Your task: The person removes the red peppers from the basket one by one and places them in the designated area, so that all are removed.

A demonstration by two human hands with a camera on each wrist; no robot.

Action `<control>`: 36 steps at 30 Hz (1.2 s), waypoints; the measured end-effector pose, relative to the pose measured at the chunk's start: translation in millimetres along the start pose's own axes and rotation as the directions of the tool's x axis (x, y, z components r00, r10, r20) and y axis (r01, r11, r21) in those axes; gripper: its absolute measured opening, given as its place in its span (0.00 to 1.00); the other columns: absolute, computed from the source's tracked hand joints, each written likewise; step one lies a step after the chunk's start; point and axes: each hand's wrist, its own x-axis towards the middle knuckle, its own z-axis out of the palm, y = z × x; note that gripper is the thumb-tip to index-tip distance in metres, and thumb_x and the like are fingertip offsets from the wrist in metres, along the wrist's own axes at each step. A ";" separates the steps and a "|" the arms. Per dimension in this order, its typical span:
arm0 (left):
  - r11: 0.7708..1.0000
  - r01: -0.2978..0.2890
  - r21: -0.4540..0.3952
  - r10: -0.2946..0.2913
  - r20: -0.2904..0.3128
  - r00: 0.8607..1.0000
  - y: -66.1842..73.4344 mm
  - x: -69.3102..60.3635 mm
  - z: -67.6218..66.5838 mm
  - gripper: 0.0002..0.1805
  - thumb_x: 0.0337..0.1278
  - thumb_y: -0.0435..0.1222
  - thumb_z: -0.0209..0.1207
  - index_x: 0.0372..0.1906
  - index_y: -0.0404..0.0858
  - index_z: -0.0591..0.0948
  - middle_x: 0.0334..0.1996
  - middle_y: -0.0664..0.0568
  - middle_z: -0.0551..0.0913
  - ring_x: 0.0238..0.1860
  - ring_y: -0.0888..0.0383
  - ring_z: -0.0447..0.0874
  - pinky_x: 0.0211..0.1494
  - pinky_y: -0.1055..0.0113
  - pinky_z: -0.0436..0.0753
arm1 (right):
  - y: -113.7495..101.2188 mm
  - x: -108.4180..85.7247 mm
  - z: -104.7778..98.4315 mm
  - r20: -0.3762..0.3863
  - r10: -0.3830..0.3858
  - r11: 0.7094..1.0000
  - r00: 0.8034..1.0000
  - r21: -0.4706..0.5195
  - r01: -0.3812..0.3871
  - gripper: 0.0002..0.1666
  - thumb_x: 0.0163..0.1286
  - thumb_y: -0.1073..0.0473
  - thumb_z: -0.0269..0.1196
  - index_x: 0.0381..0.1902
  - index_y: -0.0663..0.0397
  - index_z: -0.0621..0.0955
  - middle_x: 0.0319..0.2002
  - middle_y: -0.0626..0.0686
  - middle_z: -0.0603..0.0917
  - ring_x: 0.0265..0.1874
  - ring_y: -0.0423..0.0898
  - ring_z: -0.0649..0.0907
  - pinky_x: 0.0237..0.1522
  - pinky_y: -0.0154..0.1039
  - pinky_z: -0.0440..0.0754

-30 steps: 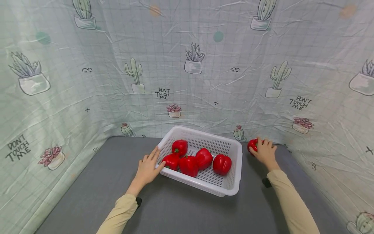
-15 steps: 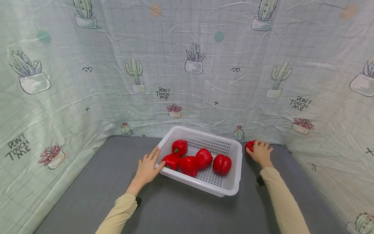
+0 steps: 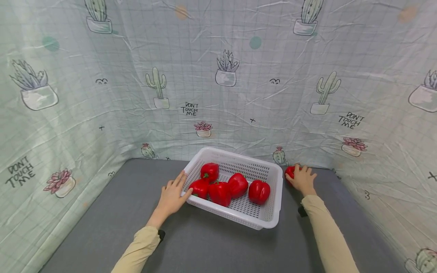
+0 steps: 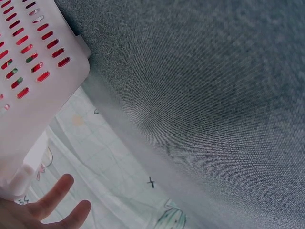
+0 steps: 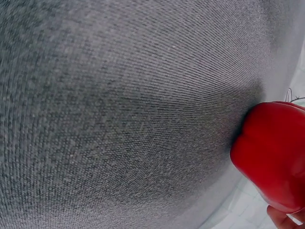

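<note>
A white perforated basket (image 3: 235, 218) stands on the grey table, holding several red bell peppers (image 3: 259, 192). The left hand (image 3: 172, 195) rests at the basket's left end, thumb on the rim and fingers along the side; in the left wrist view two fingertips of the left hand (image 4: 59, 205) show beside the basket (image 4: 43, 95). Just right of the basket, at the table's back edge, the right hand (image 3: 304, 181) holds another red pepper (image 3: 289, 173), partly covered by the fingers. In the right wrist view this pepper (image 5: 274, 152) touches the grey surface, with fingertips at its lower side.
A pale curtain (image 3: 225, 106) printed with potted cacti hangs behind the table and along both sides. The grey tabletop (image 3: 211, 246) extends in front of the basket and to its left and right.
The right hand and its pepper have moved left, closer to the basket's right end. The left hand, the basket and the peppers inside have kept their places.
</note>
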 end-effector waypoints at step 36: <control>1.000 -0.006 -0.015 0.006 -0.013 1.000 -0.9 0.2 1.6 0.35 0.54 0.52 0.50 0.65 0.41 0.61 0.67 0.46 0.60 0.51 0.42 0.68 0.46 0.45 0.70 | 10.6 -5.3 0.7 0.016 -0.101 0.995 0.995 0.028 0.101 0.46 0.50 0.54 0.67 0.62 0.63 0.57 0.57 0.72 0.59 0.53 0.71 0.61 0.43 0.74 0.56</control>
